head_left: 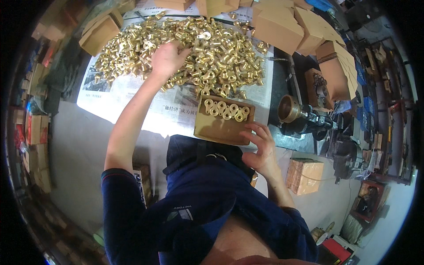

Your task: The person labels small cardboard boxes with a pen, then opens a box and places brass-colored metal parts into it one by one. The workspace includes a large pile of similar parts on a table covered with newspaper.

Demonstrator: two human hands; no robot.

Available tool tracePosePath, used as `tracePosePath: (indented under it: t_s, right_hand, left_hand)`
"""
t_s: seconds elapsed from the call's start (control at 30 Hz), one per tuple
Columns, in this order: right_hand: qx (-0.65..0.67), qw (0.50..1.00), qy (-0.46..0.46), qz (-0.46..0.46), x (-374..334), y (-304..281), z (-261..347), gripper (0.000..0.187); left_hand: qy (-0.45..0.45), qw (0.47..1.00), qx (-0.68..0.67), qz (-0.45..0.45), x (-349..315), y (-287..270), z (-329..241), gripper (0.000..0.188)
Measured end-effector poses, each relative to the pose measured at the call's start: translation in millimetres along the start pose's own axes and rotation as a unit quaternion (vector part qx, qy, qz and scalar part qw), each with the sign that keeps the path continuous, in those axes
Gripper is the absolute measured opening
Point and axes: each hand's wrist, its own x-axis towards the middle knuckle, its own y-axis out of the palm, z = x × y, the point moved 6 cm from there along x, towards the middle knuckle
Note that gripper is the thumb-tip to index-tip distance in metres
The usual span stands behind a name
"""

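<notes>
A heap of shiny brass fittings [225, 57], each with a tubular stub and some with a flat ring-shaped lug, covers the newspaper before me. My left hand [167, 59] reaches into the middle of the heap. Its thumb stands off to the right, while the fingertips are hidden among the brass. Nearer to me stands a shallow open cardboard box [221, 132]. Several fittings [226, 109] lie in it along the far wall, packed in two staggered rows. My right hand [261, 148] holds the box at its near right corner, fingers over the right wall and thumb lower down.
Newspaper [145, 110] covers the bench under the heap. A small open carton [101, 33] stands at the far left; more cardboard boxes [278, 26] crowd the far right. Right of the paper sits a machine with a round brass-coloured cup [288, 109]. A taped carton [304, 176] stands lower right.
</notes>
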Motion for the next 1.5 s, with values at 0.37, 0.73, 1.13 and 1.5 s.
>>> tracePosePath:
  t_s: [0.37, 0.73, 1.13, 1.5]
  right_hand:
    - [0.013, 1.000, -0.010, 0.007, -1, 4, 3, 0.053]
    - [0.035, 0.999, 0.011, 0.023, -4, 0, -1, 0.056]
    - [0.035, 0.999, -0.006, 0.011, -3, 0, 0, 0.051]
    - [0.028, 0.999, -0.008, 0.022, -1, 2, 3, 0.051]
  left_hand:
    - [-0.070, 0.982, -0.148, -0.097, -10, 15, 7, 0.022]
    - [-0.154, 0.980, -0.093, -0.082, -12, 18, 19, 0.026]
    - [-0.200, 0.953, -0.217, 0.068, -13, 23, 27, 0.023]
    - [0.051, 0.998, -0.025, -0.040, -16, 17, 8, 0.017]
